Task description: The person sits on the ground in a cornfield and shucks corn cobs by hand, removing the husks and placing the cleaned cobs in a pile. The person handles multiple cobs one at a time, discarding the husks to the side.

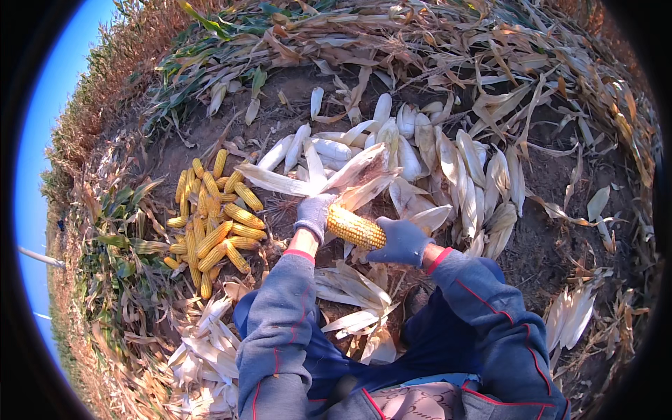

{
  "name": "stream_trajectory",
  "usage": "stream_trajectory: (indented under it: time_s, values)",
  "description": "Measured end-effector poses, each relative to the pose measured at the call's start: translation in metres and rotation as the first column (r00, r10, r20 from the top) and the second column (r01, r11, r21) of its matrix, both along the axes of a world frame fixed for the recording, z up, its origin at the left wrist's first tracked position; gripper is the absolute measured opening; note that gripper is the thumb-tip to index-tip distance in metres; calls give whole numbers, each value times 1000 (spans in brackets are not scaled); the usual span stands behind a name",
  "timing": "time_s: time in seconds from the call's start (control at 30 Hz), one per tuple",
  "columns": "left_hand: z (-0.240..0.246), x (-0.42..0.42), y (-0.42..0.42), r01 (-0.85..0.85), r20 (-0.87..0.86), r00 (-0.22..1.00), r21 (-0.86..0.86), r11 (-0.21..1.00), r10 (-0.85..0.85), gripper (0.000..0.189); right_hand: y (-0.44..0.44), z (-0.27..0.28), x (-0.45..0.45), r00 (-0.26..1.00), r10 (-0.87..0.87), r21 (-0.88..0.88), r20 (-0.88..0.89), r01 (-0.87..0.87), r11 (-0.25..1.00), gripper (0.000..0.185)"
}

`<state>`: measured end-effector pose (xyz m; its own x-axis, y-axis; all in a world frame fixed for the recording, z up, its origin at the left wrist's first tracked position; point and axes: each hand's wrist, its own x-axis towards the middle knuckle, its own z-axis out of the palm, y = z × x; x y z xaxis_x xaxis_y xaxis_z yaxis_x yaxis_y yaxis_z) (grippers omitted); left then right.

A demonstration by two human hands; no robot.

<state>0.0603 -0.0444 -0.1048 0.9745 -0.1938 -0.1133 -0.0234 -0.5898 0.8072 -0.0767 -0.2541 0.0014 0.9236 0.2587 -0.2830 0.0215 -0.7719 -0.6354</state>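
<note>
An ear of corn [356,228] with bare yellow kernels spans the gap between my gloved hands. My left hand [314,212] grips its husk end, where pale dry husk leaves [362,173] are peeled back and fan out. Around the ear's other end, my right hand [401,241] is closed. Both hands wear grey knit gloves. To the left lies a pile of husked yellow corn ears [212,210]. Beyond my hands, several ears still in white husks [409,152] lie heaped on the soil, spreading to the right.
Loose torn husks [357,296] lie between my legs, with more husks [207,357] by my left side. Cut dry corn stalks [420,37] form a bank across the far side. Standing dry corn [105,89] rises at the left. Brown soil [546,231] shows on the right.
</note>
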Motion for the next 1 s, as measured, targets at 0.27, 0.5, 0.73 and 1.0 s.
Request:
stream_trajectory:
  time_s: [0.27,0.5,0.73,1.0]
  values:
    - [34,-5,23,-467,-468,878,-784,408,106,23,-31,-28,12,970,19,26,241,-26,999,60]
    - [123,-23,178,-671,-425,715,-641,372,555,21,-61,-71,37,948,-309,-333,-73,269,904,76]
    - [135,-299,430,-869,-303,155,-495,-16,940,44,-23,-81,75,932,-244,-322,-269,152,935,67]
    - [132,-538,417,-860,538,-441,-22,-511,718,61,84,-81,107,914,-173,371,366,27,928,69]
